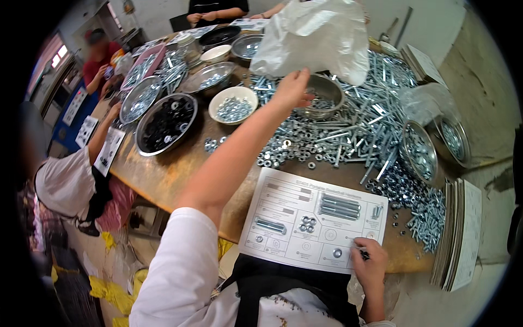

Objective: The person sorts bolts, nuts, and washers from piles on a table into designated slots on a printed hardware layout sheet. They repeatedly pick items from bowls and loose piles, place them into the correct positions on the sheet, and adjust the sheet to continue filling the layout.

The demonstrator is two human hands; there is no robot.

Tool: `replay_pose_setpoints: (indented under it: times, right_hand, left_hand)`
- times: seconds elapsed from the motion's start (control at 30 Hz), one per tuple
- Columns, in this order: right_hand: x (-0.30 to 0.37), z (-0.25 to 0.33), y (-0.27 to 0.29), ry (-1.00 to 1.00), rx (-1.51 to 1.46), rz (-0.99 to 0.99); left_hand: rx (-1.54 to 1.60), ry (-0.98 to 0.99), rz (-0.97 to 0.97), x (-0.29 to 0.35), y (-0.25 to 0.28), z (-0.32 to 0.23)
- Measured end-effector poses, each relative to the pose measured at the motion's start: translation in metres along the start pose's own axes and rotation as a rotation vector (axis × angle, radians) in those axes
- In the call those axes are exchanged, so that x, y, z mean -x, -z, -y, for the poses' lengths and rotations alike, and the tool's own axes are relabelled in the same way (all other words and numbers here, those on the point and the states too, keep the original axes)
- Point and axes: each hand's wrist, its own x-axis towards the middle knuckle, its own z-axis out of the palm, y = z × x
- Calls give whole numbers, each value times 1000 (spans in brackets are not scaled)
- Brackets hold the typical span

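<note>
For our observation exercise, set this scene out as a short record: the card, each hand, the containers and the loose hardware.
Card: white rectangular printed card, bearing long silver metal bolts and small silver nuts
Left hand: at a round silver metal bowl, contact unclear; translucent white plastic bag beside it
Right hand: at the card's lower right, pinching a small dark piece, too small to identify
Other container: round white bowl, holding small silver parts
Loose hardware: heaped silver bolts and silver nuts on the brown tabletop

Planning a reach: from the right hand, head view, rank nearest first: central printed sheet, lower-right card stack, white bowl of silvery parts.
1. Printed sheet: at the right hand.
2. Card stack: to the right.
3. White bowl: ahead, left.
</note>
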Motion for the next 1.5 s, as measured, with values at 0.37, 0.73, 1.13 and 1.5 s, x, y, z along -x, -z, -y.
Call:
replay_pose_setpoints:
  times: [0.37, 0.73, 1.13, 1.5]
  right_hand:
    - [-52, -94, 30, -226, -76, -177]
    - [-80, -115, 11, -128, 307, -115]
    - [-121, 58, -120, 395, -41, 215]
    - [-203, 157, -292, 503, -17, 331]
  left_hand:
    - [-73, 95, -321, 215, 83, 101]
    - [-271, 198, -93, 317, 130, 128]
    - [-848, -212, -419, 203, 206, 121]
    - [-978, -42, -432, 170, 219, 114]
